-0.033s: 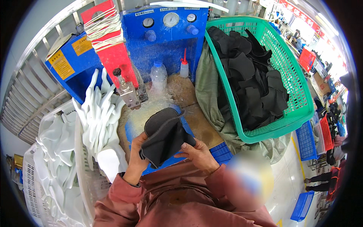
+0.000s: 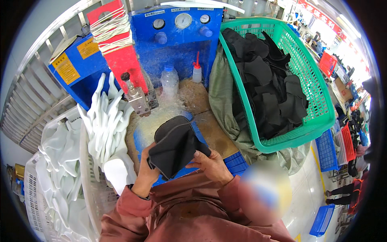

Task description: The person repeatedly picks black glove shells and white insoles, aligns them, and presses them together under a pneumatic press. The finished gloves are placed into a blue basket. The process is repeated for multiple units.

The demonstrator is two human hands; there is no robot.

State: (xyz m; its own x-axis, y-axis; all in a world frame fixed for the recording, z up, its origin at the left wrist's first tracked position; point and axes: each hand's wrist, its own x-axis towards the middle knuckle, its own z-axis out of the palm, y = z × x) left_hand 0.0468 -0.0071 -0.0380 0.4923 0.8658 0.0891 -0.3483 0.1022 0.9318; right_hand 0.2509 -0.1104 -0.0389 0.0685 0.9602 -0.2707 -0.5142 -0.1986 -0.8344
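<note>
Because it bends and folds where the fingers press it, the black fabric piece [image 2: 175, 146] looks soft, light and limp, more like a padded textile upper than anything stiff; I judge that it will sag if held by one corner and is best gripped along its stitched edges with both hands. It sits just above the person's lap, over the blue work surface [image 2: 139, 141] in front of the machine. At its lower left edge, the left hand [image 2: 146, 171] is curled around the piece, fingers closed on the cloth. From the right side, the right hand [image 2: 209, 163] meets it with fingertips pinched on the lower right edge, thumb on top. Neither grip looks strained, which suggests little weight and a surface with enough texture not to slip.

Beyond the hands, a blue machine [image 2: 177, 44] with round gauges stands at the back, with a clear plastic bottle [image 2: 169, 80] and a small squeeze bottle [image 2: 196, 72] at its foot. To the left, white moulded forms [image 2: 107, 121] are stacked in a white basket [image 2: 86, 177]. To the right, a green basket [image 2: 314, 92] holds many similar black pieces [image 2: 266, 92].
</note>
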